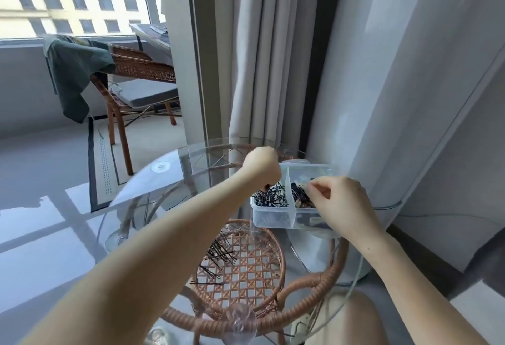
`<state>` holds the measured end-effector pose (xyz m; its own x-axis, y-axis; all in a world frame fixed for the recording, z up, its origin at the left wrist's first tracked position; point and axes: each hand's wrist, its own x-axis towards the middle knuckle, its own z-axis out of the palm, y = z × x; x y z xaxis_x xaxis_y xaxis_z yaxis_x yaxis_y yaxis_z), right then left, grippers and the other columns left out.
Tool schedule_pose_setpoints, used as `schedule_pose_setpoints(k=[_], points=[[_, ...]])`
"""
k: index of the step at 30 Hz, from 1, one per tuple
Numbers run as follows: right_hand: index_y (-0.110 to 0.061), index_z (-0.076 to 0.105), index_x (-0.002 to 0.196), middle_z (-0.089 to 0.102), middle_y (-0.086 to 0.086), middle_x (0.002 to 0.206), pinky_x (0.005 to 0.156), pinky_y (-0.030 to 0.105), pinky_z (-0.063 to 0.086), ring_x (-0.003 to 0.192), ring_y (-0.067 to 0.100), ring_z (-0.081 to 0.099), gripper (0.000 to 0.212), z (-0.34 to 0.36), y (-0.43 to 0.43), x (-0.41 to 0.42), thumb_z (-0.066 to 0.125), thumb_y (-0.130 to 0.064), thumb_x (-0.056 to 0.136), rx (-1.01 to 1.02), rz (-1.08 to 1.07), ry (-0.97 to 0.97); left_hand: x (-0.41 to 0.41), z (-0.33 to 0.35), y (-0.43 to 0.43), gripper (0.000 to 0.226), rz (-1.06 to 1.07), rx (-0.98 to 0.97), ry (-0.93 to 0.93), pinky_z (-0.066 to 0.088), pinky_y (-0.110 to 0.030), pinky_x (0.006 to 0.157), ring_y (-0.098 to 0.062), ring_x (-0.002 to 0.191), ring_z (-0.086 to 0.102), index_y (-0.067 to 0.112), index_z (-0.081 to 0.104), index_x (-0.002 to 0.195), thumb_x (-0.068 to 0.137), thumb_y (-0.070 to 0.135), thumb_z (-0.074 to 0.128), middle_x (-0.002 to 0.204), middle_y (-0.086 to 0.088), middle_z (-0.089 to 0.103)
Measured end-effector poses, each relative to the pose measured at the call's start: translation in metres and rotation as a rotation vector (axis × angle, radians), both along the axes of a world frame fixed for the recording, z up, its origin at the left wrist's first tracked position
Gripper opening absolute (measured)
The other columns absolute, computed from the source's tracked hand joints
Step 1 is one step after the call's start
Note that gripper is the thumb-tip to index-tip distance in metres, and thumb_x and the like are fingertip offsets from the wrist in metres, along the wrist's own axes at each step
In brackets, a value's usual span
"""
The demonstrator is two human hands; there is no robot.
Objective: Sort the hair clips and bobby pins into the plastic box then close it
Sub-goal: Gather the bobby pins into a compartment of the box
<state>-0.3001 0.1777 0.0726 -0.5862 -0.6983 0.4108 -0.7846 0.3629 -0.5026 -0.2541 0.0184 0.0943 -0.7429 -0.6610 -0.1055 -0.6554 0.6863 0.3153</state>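
A clear plastic box [273, 219] with dividers stands on the round glass table [164, 180]. Its left compartment holds a heap of black bobby pins [272, 197]; the right compartment holds dark hair clips [299, 197]. My left hand [262, 165] hovers fisted over the left compartment, fingers pointing down at the pins; what it holds is hidden. My right hand [341, 202] reaches into the right compartment, fingers pinched at a hair clip. More loose bobby pins [218, 255] lie on the glass in front of the box.
A woven rattan shelf [246, 271] shows under the glass. White curtains [382, 85] hang close behind and right of the box. A rattan chair [131, 76] with a green cloth stands beyond a glass door at left. A cable [352, 284] runs by my knee.
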Motion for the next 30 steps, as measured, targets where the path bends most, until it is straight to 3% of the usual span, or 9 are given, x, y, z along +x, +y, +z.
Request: schedule_pose_setpoints(k=[4,6,9,12,14,19,24,27,30], points=[[-0.015,0.072,0.077,0.073,-0.001,0.073,0.070,0.034,0.053,0.070,0.018,0.066,0.021,-0.002,0.002,0.007,0.059,-0.027,0.088,0.009,0.018,-0.017,-0.012,-0.021,0.002,0.027,-0.018,-0.002,-0.093,0.049,-0.027,0.063,-0.023,0.072,0.057,0.002,0.044,0.058,0.083,0.000,0.055,0.060,-0.005,0.050],[-0.015,0.072,0.079,0.073,-0.001,0.072,0.068,0.036,0.054,0.066,0.017,0.067,0.021,-0.001,0.005,0.010,0.058,-0.028,0.088,0.002,0.033,-0.030,-0.012,-0.020,0.001,0.017,-0.070,0.041,-0.132,0.052,-0.027,0.061,-0.020,0.061,0.060,-0.003,0.058,0.077,0.084,0.011,0.061,0.062,-0.005,0.055],[-0.013,0.073,0.081,0.073,0.002,0.070,0.066,0.037,0.055,0.062,0.017,0.067,0.021,0.001,0.010,0.019,0.059,-0.026,0.088,-0.019,0.055,-0.054,0.001,-0.007,-0.009,0.031,-0.153,0.122,-0.027,0.057,-0.025,0.065,-0.014,0.056,0.064,0.000,0.063,0.103,0.089,0.026,0.056,0.078,-0.004,0.065],[-0.017,0.074,0.088,0.073,-0.005,0.076,0.068,0.022,0.052,0.070,0.007,0.065,0.015,0.000,0.015,0.034,0.064,-0.028,0.085,0.008,0.139,-0.118,0.039,0.005,-0.017,0.025,-0.142,0.120,0.222,0.058,-0.033,0.079,-0.020,0.076,0.068,0.009,0.069,0.104,0.089,0.024,0.054,0.093,-0.005,0.068],[-0.025,0.071,0.099,0.069,-0.011,0.086,0.072,0.016,0.047,0.078,0.001,0.061,0.026,-0.008,0.022,0.047,0.069,-0.040,0.078,0.182,0.246,-0.165,0.075,0.000,-0.024,0.027,-0.108,0.028,0.302,0.053,-0.030,0.084,-0.020,0.085,0.064,0.011,0.069,0.106,0.091,0.027,0.053,0.103,-0.009,0.070],[-0.027,0.048,0.084,0.051,-0.010,0.086,0.068,0.025,0.035,0.085,0.012,0.048,0.045,-0.055,0.029,0.062,0.065,-0.064,0.067,0.647,0.386,0.035,0.163,-0.068,-0.054,0.045,-0.069,0.014,0.148,0.038,-0.032,0.102,-0.019,0.124,0.050,0.021,0.054,0.127,0.092,0.046,0.038,0.134,-0.004,0.055],[-0.021,0.043,0.086,0.046,-0.007,0.088,0.071,0.027,0.033,0.086,0.015,0.043,0.043,-0.077,0.002,0.080,0.046,-0.064,0.082,0.589,0.335,0.153,0.205,-0.130,-0.054,0.088,0.180,-0.030,0.202,0.007,-0.046,0.117,-0.023,0.144,0.016,0.031,0.029,0.142,0.071,0.077,0.004,0.153,-0.007,0.027],[-0.019,0.040,0.086,0.046,-0.003,0.091,0.072,0.028,0.030,0.086,0.018,0.041,0.031,-0.078,-0.028,0.101,0.042,-0.050,0.092,0.505,0.315,0.151,0.194,-0.140,-0.039,0.087,0.174,-0.046,0.225,-0.001,-0.042,0.118,-0.025,0.145,0.008,0.030,0.025,0.144,0.073,0.074,-0.002,0.154,-0.010,0.021],[-0.014,0.052,0.095,0.059,0.004,0.102,0.077,0.033,0.038,0.095,0.023,0.051,0.026,-0.085,-0.060,0.116,0.044,-0.038,0.095,0.414,0.302,0.170,0.171,-0.139,-0.040,0.074,0.175,-0.002,0.303,0.004,-0.044,0.119,-0.026,0.145,0.011,0.024,0.028,0.143,0.083,0.063,0.007,0.153,-0.010,0.026]])
